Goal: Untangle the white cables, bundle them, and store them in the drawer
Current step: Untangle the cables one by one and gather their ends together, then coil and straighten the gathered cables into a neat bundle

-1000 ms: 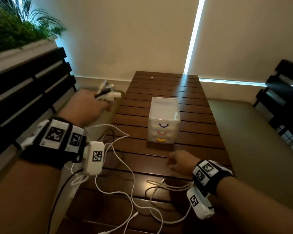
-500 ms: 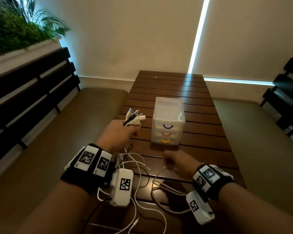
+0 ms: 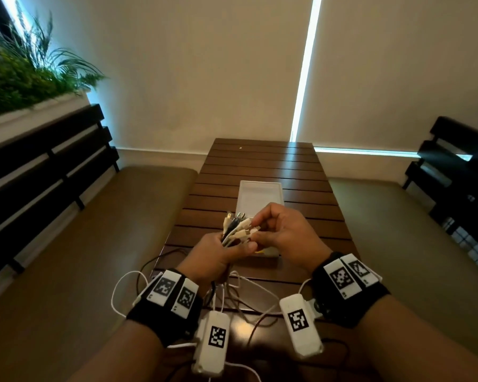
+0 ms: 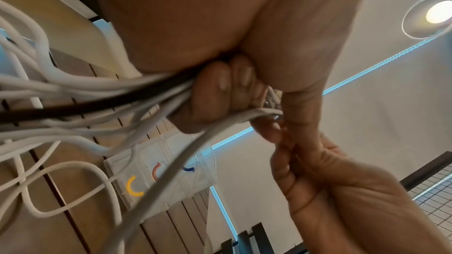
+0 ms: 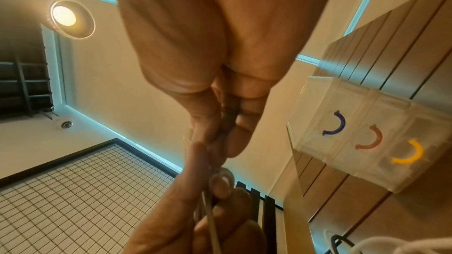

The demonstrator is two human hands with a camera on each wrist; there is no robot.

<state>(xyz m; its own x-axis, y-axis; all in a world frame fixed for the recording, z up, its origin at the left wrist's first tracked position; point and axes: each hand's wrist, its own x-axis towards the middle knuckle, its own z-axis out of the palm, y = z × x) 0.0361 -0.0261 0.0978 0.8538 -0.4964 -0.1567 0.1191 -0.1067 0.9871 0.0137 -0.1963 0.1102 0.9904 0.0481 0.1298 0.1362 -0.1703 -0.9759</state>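
— White cables [image 3: 233, 230]: where are they now?
— Your left hand [image 3: 218, 255] grips them above the counter [image 3: 260, 166]; your right hand [image 3: 284, 232] has risen to pinch one connector, before the drawer unit [image 3: 260, 191].

a slatted wooden table [image 3: 262, 166] runs up the centre toward a beige wall [image 3: 193, 64]. plants [image 3: 25, 75] fill the upper left, above a dark slatted bench back [image 3: 44, 161].

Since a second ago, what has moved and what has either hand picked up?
The left hand swung its gripped cable ends from the bench to before the drawer unit. The right hand left the table and now pinches one connector. Drawers stay closed.
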